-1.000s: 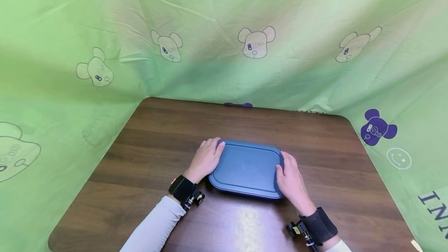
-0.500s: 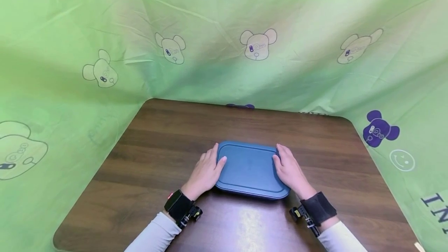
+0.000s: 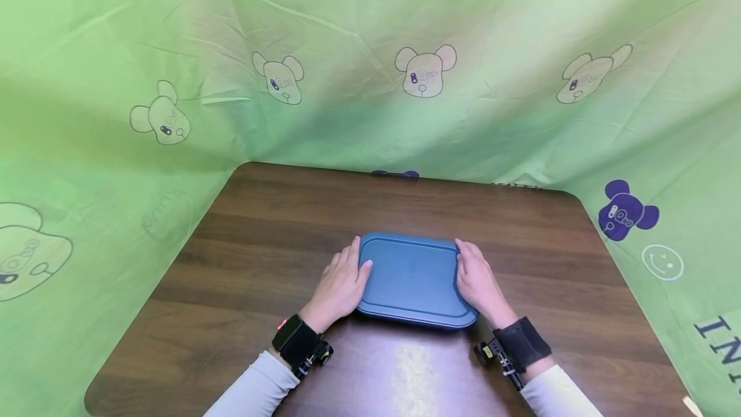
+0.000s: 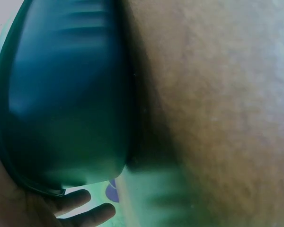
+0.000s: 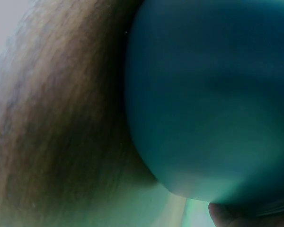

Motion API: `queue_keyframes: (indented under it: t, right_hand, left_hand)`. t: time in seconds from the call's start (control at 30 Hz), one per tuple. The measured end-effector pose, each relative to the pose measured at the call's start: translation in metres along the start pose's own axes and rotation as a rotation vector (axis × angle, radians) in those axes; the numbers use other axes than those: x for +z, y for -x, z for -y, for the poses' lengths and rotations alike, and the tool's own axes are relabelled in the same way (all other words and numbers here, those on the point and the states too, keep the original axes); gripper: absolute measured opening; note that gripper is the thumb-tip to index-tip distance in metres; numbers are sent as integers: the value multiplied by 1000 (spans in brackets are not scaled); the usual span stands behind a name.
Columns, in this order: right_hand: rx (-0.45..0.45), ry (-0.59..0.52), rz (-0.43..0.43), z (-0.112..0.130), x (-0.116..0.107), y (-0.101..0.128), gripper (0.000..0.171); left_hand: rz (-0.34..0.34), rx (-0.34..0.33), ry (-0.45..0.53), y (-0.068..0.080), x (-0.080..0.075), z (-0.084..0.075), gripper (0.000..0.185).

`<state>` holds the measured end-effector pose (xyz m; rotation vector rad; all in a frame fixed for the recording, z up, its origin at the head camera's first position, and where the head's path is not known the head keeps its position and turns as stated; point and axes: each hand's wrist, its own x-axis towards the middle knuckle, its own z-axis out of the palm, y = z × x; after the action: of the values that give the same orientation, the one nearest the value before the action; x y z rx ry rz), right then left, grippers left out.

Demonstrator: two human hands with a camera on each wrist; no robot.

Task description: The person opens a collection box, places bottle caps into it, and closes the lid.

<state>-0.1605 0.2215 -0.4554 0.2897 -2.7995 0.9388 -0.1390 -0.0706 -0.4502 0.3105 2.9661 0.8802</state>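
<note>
A blue rectangular container with a rounded lid (image 3: 412, 278) sits closed on the brown wooden table (image 3: 278, 237). My left hand (image 3: 340, 282) lies along its left side, thumb touching the lid's edge and fingers extended. On the opposite side my right hand (image 3: 479, 280) rests against the rim with fingers mostly straight. The left wrist view shows the container's smooth side wall (image 4: 71, 104) and two extended fingers (image 4: 87, 215) past its rim. In the right wrist view the other side wall (image 5: 208, 109) fills much of the frame, with only a fingertip (image 5: 220, 215) visible. The contents are hidden.
A green curtain (image 3: 347, 18) printed with cartoon bear heads surrounds the table on its far, left and right sides. A black wrist strap with a small camera is on each wrist, the left strap (image 3: 296, 343) and the right strap (image 3: 523, 345).
The container has shifted slightly right on the table. My left hand has slid a little nearer along its side, my right hand slightly farther. During the last half second little has moved.
</note>
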Motion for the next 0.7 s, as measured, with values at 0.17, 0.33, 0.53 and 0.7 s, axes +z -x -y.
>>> queue_keyframes:
  t: [0.17,0.33,0.53,0.7]
  right_hand:
    - [32,7,30,2,0,-2,42]
    - [54,9,48,4,-2,-3,43]
    - [65,-9,52,4,-1,0,43]
    - [46,-22,33,3,0,-3,43]
  left_hand:
    - [-15,13,-21,-1,2,2,64]
    - [-50,36,-42,-1,2,2,64]
    - [-68,49,-41,1,3,2,63]
    - [-63,38,-10,-1,3,3,63]
